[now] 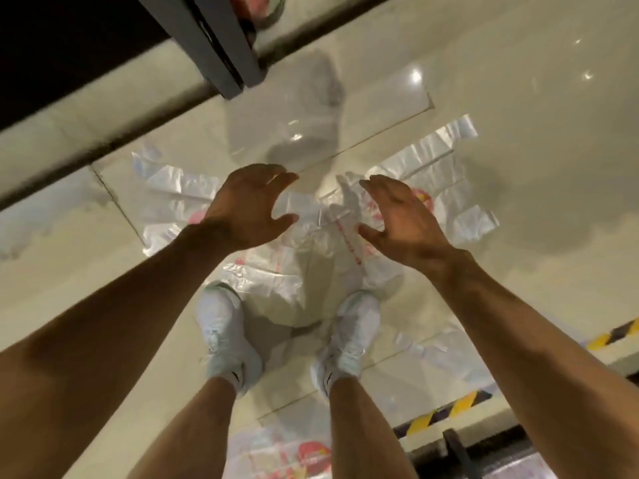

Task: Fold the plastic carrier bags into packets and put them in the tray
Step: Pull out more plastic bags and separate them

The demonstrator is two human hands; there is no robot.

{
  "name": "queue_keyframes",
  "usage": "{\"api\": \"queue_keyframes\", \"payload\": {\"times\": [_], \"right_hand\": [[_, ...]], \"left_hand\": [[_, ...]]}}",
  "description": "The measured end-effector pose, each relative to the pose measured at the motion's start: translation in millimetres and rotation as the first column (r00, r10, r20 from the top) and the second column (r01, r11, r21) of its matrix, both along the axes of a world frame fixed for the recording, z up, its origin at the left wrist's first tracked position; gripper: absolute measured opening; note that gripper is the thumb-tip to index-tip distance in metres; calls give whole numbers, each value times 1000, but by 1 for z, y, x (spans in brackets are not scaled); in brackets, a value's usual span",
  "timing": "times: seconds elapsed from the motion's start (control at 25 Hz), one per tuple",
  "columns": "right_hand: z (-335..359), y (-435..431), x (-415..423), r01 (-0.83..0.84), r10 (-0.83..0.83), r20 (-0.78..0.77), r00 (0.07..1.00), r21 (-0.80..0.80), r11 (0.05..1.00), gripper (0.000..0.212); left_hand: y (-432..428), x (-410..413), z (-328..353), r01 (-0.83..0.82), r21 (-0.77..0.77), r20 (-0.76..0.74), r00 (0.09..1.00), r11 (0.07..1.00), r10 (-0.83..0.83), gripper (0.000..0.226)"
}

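Note:
Several translucent white carrier bags with red print lie spread flat on the pale tiled floor in front of my feet; one bag (304, 271) is in the middle, one (166, 198) to the left, one (446, 181) to the right. My left hand (249, 205) and right hand (401, 223) hover above the middle bag, fingers spread and loosely bent, holding nothing. A clear plastic tray or container (287, 129) sits on the floor just beyond the bags, blurred.
My white shoes (224, 340) stand at the near edge of the middle bag. Another printed bag (287, 451) lies between my legs at the bottom. A dark post (221, 46) rises at the top. Yellow-black hazard strips (446, 413) run at the lower right.

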State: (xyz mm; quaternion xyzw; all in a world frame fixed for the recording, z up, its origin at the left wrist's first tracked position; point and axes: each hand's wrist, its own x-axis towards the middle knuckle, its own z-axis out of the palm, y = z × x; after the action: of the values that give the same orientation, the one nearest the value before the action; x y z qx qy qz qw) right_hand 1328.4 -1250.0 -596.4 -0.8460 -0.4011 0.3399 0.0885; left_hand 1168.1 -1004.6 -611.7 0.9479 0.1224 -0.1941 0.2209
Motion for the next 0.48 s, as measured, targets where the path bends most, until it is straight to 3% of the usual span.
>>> {"api": "queue_keyframes", "payload": {"times": [0.24,0.48], "right_hand": [[-141,17,12,-75,75,-9,997,-12,997,74],[-213,23,30,-248,260,87,962,-126,960,90]], "left_hand": [[3,-6,-142,-13,-36,-47,999,999,11,79],[9,-28,-214,18,27,-63,998,999,-17,100]]}}
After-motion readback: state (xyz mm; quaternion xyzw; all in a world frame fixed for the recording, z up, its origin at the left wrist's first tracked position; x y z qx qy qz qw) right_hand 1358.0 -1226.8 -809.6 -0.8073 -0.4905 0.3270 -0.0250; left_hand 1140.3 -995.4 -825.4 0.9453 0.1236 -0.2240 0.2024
